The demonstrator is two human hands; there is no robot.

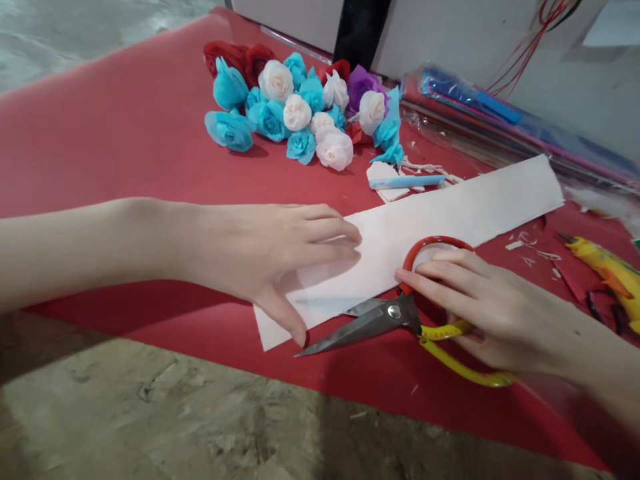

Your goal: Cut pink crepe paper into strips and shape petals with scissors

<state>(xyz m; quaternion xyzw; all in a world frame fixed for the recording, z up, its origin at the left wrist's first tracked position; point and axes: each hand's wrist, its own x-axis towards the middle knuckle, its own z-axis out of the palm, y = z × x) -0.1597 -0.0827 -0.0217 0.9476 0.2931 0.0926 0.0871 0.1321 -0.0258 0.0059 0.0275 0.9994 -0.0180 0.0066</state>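
A long white paper strip (pixel 450 210) lies slantwise across the red table. My left hand (pixel 280 250) rests on its near left end, fingers spread and thumb at the lower edge. In my right hand (pixel 480 303) is a pair of scissors (pixel 373 323) with one red and one yellow handle loop. The blades are parted, pointing left; one shows faintly under the strip and the other lies in front of its lower edge, its tip close to my left thumb. Part of my right hand's grip is hidden behind the fingers.
Blue, white, red and purple paper flowers (pixel 300 113) are bunched at the back. A light blue stick (pixel 407 181) lies on white scraps. Plastic-wrapped coloured paper packs (pixel 500 120) line the wall. At right is a yellow glue gun (pixel 607 270). The red table's (pixel 125 120) front edge runs below my hands.
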